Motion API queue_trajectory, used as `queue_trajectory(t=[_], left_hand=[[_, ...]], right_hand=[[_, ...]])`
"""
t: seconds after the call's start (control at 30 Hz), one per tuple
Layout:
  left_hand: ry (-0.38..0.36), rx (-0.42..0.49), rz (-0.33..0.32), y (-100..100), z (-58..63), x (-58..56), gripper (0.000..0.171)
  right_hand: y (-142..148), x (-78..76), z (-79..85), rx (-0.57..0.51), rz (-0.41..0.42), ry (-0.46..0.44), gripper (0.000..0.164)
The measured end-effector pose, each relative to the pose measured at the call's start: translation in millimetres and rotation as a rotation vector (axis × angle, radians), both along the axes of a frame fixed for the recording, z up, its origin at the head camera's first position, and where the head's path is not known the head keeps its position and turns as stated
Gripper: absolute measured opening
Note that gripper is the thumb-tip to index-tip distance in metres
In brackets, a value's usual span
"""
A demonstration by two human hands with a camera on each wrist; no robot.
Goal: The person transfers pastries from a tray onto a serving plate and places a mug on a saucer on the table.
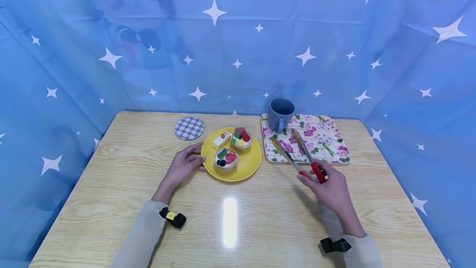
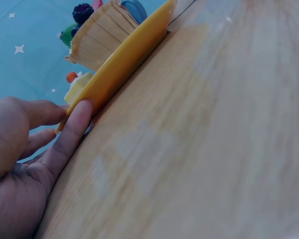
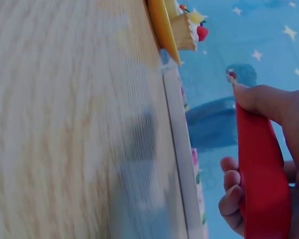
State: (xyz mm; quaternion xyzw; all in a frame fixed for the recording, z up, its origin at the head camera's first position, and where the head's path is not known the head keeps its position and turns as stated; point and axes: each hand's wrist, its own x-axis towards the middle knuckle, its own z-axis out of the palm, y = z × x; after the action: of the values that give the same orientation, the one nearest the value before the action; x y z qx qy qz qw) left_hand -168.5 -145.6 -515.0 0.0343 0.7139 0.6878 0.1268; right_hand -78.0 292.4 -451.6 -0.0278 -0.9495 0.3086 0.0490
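A yellow plate (image 1: 248, 168) carries two fruit-topped tarts, the front tart (image 1: 225, 159) and the back tart (image 1: 241, 139), along with a small white cake slice (image 1: 221, 140). My left hand (image 1: 186, 160) pinches the plate's left rim, and in the left wrist view the fingers (image 2: 74, 124) grip that rim (image 2: 124, 62). Red-handled tongs (image 1: 303, 148) are held in my right hand (image 1: 331, 185), their arms spread apart with nothing between the tips. Those tips hang over the near part of a flowered tray (image 1: 331, 129). The right wrist view shows the red handle (image 3: 261, 174) within the curled fingers.
On the tray's back left part stands a blue mug (image 1: 281, 115), handle toward me. A round checked coaster (image 1: 189, 128) lies behind and left of the plate. Behind the wooden table (image 1: 111, 185) hangs a blue star-patterned curtain (image 1: 238, 32).
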Motion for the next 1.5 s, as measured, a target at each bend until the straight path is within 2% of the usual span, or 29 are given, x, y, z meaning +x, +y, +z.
queue_trajectory(t=[0.4, 1.07, 1.5], left_hand=[[0.011, -0.009, -0.005, -1, 0.0, -0.6, 0.057], [-0.010, -0.007, 0.008, 0, 2.0, 0.7, 0.057], [-0.006, -0.022, 0.003, 0, -3.5, -1.3, 0.056]], right_hand=[[17, 0.8, -3.9, 0.006, -0.064, 0.012, 0.080], [43, 4.4, -7.2, 0.001, -0.173, -0.034, 0.083], [66, 7.8, -10.6, 0.024, -0.244, -0.114, 0.093]])
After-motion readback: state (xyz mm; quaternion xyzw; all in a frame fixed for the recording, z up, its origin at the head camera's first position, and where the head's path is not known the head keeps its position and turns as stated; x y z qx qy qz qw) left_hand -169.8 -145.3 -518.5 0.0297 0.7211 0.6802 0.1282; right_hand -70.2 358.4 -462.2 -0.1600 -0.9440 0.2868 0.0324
